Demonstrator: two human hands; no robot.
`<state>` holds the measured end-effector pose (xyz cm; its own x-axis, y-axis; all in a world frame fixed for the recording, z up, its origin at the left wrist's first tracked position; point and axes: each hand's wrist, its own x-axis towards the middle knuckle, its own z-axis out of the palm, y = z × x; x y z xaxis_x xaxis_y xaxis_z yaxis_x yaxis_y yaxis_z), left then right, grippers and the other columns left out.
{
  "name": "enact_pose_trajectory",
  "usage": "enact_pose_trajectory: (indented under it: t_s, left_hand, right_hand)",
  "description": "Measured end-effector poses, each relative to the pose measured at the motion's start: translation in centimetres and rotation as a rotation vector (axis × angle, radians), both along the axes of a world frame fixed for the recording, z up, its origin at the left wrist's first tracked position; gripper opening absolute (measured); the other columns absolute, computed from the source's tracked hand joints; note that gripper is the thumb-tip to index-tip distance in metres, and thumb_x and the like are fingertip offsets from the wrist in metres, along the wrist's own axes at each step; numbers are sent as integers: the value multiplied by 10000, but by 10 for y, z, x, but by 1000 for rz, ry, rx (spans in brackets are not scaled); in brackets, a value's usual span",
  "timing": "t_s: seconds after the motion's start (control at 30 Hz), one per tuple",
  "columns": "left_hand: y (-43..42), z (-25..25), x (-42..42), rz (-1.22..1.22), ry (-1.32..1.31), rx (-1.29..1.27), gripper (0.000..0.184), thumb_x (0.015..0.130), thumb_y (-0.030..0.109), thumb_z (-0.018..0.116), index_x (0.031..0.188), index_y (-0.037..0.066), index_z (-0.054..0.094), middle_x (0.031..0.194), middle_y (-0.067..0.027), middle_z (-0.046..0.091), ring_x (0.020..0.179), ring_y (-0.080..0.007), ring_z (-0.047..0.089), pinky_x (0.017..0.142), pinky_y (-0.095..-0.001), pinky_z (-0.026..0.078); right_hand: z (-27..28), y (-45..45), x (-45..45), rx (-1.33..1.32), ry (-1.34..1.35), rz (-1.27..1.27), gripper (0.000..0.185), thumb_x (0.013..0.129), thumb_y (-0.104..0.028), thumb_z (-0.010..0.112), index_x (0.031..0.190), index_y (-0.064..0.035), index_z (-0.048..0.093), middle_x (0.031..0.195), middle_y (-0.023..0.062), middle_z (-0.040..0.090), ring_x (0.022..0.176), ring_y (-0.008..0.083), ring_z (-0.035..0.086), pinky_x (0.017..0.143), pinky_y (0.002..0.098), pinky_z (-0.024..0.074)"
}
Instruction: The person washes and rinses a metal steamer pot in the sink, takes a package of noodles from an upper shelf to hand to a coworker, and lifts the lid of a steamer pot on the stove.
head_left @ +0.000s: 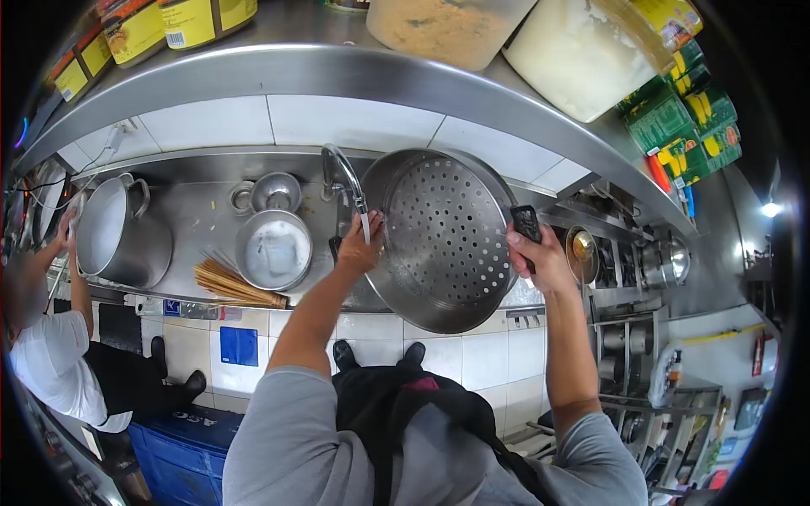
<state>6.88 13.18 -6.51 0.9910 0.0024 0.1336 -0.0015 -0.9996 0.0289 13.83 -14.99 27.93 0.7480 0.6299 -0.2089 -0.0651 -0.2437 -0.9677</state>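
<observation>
A large metal steamer pot with a perforated base (447,228) is tilted over the sink area, its holes facing me. My right hand (544,257) is closed around its black handle (525,226) on the right. My left hand (361,243) has its fingers around the end of the curved faucet (344,169), at the pot's left rim. Part of a second black handle shows behind my left wrist. Left of the faucet stand a bowl of whitish, foamy liquid (273,250), a smaller metal bowl (277,192) and a bamboo whisk-like brush (236,282).
At the far left another person (59,354) has a hand at a big stockpot (139,240). Overhead, a steel shelf (337,72) carries plastic tubs (447,29) and yellow-labelled jars (135,29). A blue crate (186,455) stands on the floor; burners and racks are at right.
</observation>
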Motion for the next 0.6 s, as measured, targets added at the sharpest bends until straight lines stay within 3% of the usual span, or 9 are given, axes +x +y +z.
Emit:
enact_pose_trajectory:
  t_s: [0.07,0.13,0.2,0.27,0.33,0.37,0.43,0.53,0.6]
  left_hand:
    - [-61,-76,6,29,47,85,640,930,258,462,1508,-1,375,1613,-204,271,1509,-309,234,1229,-561,88]
    - [-150,-29,-14,163,369,-219,741,833,358,585,1457,-20,456,1492,-235,439,1432,-346,357,1156,-649,166]
    - [-189,82,-26,249,613,-1018,741,908,468,548,1493,30,429,1480,-243,453,1419,-353,386,1171,-491,266]
    - [-224,122,-26,36,561,-1638,723,978,505,479,1514,30,387,1529,-240,406,1450,-348,352,1174,-387,283]
    - [-229,163,-25,190,686,-1991,628,1034,506,389,1500,86,426,1518,-204,436,1453,-314,353,1180,-386,273]
    - [-232,161,-30,192,689,-1995,628,1034,506,389,1500,86,426,1518,-204,436,1453,-314,353,1180,-386,273]
    - [-246,143,-50,-262,-115,-1967,579,1055,476,381,1476,84,447,1507,-219,432,1451,-334,360,1170,-383,291]
    - [-211,17,-82,-323,-12,-910,411,963,198,545,1370,144,573,1312,-145,641,1161,-365,630,1028,-470,470]
    - [-135,-63,-75,-346,-102,-615,388,890,205,606,1273,186,664,1237,-76,695,1208,-299,609,1082,-445,419]
  right_hand:
    - [-8,1,-22,8,-90,-46,239,916,-234,719,949,-34,593,562,5,487,444,94,415,420,263,313]
    - [-15,-1,-40,11,-131,-99,239,922,-236,715,948,-32,594,571,-1,492,455,80,422,428,246,316]
    - [-28,-6,-47,33,-158,-147,238,930,-239,707,943,-30,591,585,-3,501,460,66,424,433,232,319]
    - [-43,-11,-53,5,-173,-151,234,931,-234,703,938,-30,588,588,-4,502,460,66,425,433,232,320]
    - [-54,-11,-59,-3,-198,-147,225,938,-223,690,927,-27,581,591,-6,502,459,68,426,434,235,322]
    - [-58,-13,-58,-7,-195,-147,225,938,-223,690,927,-27,581,591,-6,502,459,68,426,434,235,322]
    - [-64,-16,-56,30,-184,-206,220,938,-220,691,932,-30,580,594,-5,508,460,71,429,435,239,321]
    - [-65,-25,-47,132,-41,-333,197,931,-197,694,958,-39,580,589,3,503,455,84,421,427,249,309]
    - [-59,-30,-42,195,28,-370,163,935,-183,672,967,-58,572,590,10,490,453,100,419,416,255,304]
